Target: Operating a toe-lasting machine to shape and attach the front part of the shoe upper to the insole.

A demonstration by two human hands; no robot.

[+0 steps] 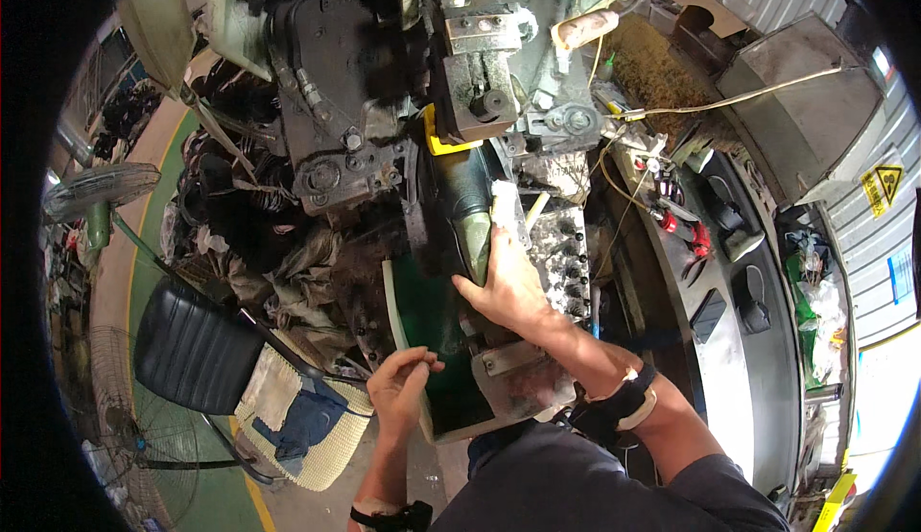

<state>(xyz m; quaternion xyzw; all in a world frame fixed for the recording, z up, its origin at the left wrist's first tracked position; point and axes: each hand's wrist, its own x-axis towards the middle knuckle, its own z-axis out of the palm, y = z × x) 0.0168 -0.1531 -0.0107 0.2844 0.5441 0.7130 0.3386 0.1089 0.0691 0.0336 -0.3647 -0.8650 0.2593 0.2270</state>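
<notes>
The right hand [508, 278] is pressing flat, fingers spread, against a dark rubber boot [470, 211] mounted on the grimy machine [384, 100]. The left hand [398, 388] is pinching the near edge of a green sheet [432, 326], just below the boot. A black chair [192, 345] is standing to the left.

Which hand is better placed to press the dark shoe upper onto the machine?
Probably the right hand: it already lies flat on the dark shoe upper below the machine head. The left hand sits lower, fingers pinched at the green panel's pale edge.
</notes>
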